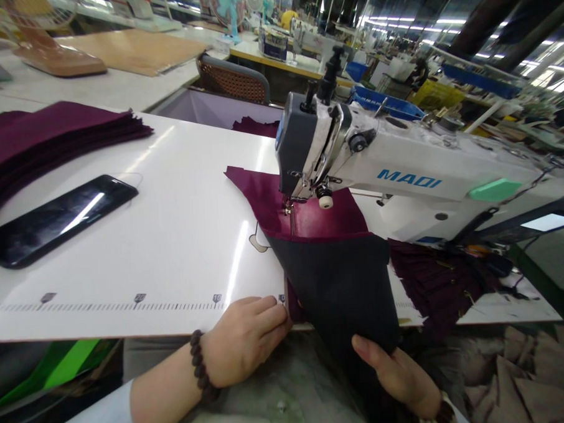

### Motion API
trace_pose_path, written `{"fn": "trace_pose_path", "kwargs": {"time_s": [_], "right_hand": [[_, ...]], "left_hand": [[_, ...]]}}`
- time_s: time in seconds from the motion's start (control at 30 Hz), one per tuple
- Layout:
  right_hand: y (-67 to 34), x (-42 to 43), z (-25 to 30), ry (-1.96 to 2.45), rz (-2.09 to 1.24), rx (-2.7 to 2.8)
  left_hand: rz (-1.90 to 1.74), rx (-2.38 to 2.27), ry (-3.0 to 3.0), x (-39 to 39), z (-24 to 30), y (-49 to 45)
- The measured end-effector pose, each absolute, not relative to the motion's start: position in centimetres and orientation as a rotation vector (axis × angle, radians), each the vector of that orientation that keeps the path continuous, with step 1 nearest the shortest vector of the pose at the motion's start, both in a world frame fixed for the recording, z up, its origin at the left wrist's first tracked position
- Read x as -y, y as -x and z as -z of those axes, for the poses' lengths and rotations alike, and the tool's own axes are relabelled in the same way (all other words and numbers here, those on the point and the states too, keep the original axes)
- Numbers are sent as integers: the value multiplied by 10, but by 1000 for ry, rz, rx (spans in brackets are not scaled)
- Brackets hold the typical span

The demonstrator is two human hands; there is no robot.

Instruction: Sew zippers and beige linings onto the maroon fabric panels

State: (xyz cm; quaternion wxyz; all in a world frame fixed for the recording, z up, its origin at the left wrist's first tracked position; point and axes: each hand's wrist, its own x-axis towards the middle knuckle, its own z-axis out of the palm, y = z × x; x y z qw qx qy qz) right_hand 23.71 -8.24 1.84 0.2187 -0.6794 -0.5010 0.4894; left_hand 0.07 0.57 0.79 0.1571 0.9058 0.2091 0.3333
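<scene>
A maroon fabric piece (326,216) lies under the needle and presser foot of a white sewing machine (402,175). Its black side (336,278) is folded toward me and hangs over the table's front edge. My left hand (250,331) is at that edge, its fingers closed at a narrow maroon strip of the fabric beside the black part. What exactly lies between those fingertips is hidden. My right hand (394,369) grips the black part lower down, thumb on top and the other fingers underneath, out of sight.
A stack of maroon fabric pieces (58,134) and a black phone (60,218) lie on the left of the white table (185,240). A printed ruler runs along the front edge. More maroon pieces (434,279) are bunched right of the needle, beneath the machine arm.
</scene>
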Motion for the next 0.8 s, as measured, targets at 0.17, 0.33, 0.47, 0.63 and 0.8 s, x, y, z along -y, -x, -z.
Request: {"fn": "trace_pose_path", "kwargs": {"time_s": [0.17,0.33,0.47,0.63,0.8], "right_hand": [[-236,63,-41,1710,-1185,1876],[-231,53,-48,1644,-1020,2195],[-225,49,-53,1539,-863,2404],[-210,46,-62,1243,-670,2709],[-195,46,-53,1225,-501,2765]], "left_hand": [[-876,-631,-2582,-4,-5,0],[-775,-582,-2652,-6,-6,3],[-863,-641,-2628,-33,-40,32],[-679,-844,-2450,-85,-98,40],[-39,-599,-2469,-98,-87,4]]}}
